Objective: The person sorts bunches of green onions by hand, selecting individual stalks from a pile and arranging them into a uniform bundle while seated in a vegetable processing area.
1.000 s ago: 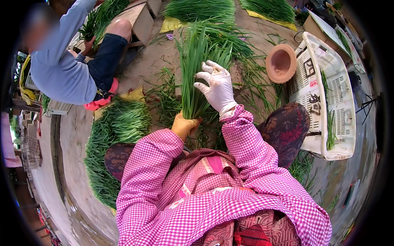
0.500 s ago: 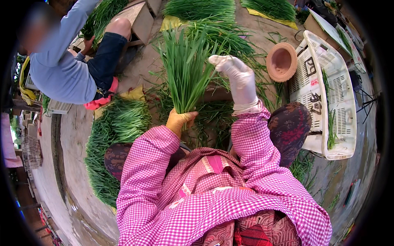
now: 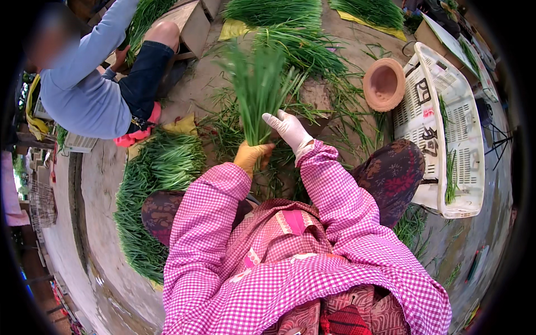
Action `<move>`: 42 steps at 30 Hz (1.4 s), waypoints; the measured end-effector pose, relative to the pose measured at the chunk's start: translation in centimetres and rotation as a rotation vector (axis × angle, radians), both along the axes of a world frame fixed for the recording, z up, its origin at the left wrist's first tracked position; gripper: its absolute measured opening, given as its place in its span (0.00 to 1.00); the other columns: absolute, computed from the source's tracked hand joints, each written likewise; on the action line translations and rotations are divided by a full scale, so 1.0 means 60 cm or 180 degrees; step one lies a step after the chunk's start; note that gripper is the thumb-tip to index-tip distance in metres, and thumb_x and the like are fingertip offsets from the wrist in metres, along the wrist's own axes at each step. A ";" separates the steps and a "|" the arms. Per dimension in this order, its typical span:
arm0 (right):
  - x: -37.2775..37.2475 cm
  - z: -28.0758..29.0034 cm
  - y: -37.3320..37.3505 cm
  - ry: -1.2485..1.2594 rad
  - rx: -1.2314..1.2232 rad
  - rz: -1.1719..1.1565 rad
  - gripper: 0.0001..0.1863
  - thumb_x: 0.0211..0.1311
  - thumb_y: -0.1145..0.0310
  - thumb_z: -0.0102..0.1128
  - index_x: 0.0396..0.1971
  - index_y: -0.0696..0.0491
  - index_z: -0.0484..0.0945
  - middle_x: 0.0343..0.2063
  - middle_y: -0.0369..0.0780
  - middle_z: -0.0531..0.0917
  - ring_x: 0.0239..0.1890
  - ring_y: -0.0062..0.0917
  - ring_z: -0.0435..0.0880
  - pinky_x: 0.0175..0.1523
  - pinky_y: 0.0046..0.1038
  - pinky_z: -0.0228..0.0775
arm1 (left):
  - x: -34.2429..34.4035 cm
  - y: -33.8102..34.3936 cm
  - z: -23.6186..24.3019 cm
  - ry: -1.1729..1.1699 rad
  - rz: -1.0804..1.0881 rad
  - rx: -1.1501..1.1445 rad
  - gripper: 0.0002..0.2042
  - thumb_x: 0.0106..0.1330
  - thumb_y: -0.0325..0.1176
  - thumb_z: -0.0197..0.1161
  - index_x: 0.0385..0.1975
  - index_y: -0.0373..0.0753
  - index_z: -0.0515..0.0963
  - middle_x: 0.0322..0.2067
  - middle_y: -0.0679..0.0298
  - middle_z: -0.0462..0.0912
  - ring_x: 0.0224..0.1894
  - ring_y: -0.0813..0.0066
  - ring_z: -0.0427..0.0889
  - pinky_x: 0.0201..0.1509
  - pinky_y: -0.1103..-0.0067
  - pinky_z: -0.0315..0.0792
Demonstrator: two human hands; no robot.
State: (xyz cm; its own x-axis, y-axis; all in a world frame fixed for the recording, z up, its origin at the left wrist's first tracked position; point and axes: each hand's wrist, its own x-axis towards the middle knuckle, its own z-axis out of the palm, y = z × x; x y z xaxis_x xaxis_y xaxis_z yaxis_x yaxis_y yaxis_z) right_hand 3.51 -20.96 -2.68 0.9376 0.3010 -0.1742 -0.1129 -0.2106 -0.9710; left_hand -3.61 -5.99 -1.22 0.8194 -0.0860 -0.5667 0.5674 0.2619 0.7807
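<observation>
My left hand [image 3: 251, 158], in an orange-yellow glove, is closed around the lower stems of a bunch of garlic chives [image 3: 254, 95]. The bunch stands upright in front of me, its long green leaves fanned out and blurred at the top. Right beside it is my right hand [image 3: 291, 133], in a white glove. Its thumb and forefinger are apart, with the fingertips at the bunch's right edge just above my left hand. No blade shows clearly between those fingers. Loose chives [image 3: 226, 131] lie scattered on the ground around the bunch.
At my left lies a large chive pile [image 3: 162, 167]; more chive heaps [image 3: 273, 14] lie ahead on yellow sheets. A straw hat [image 3: 384, 85] rests beside a white plastic crate [image 3: 441, 134] at right. A co-worker [image 3: 84, 100] sits at the upper left, holding chives.
My right hand has come down and left from the leaf tips to the lower stems, its fingers now parted. The bunch has shifted slightly right, and its leaves are blurred.
</observation>
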 end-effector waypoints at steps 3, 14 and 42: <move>0.007 -0.093 -0.005 0.0513 0.0524 -0.0277 0.37 0.56 0.53 0.61 0.54 0.70 0.65 0.49 0.54 0.76 0.53 0.38 0.75 0.58 0.30 0.63 | 0.007 -0.016 -0.033 0.0554 -0.0230 -0.0128 0.12 0.53 0.33 0.69 0.32 0.40 0.73 0.21 0.67 0.77 0.17 0.77 0.72 0.18 0.81 0.65; -0.005 -0.055 -0.037 0.1259 0.0672 -0.0625 0.29 0.62 0.46 0.52 0.49 0.58 0.74 0.36 0.41 0.83 0.35 0.29 0.82 0.47 0.28 0.70 | -0.002 0.004 -0.079 0.0781 0.0087 -0.1441 0.12 0.61 0.37 0.62 0.41 0.40 0.74 0.27 0.61 0.80 0.22 0.72 0.78 0.24 0.78 0.74; -0.005 -0.149 -0.057 0.0439 -0.0745 -0.0024 0.23 0.64 0.57 0.51 0.50 0.60 0.74 0.44 0.44 0.80 0.46 0.32 0.78 0.53 0.29 0.66 | -0.003 -0.023 -0.101 0.0753 0.0242 -0.1914 0.16 0.62 0.33 0.56 0.45 0.29 0.69 0.37 0.48 0.80 0.25 0.65 0.80 0.21 0.79 0.78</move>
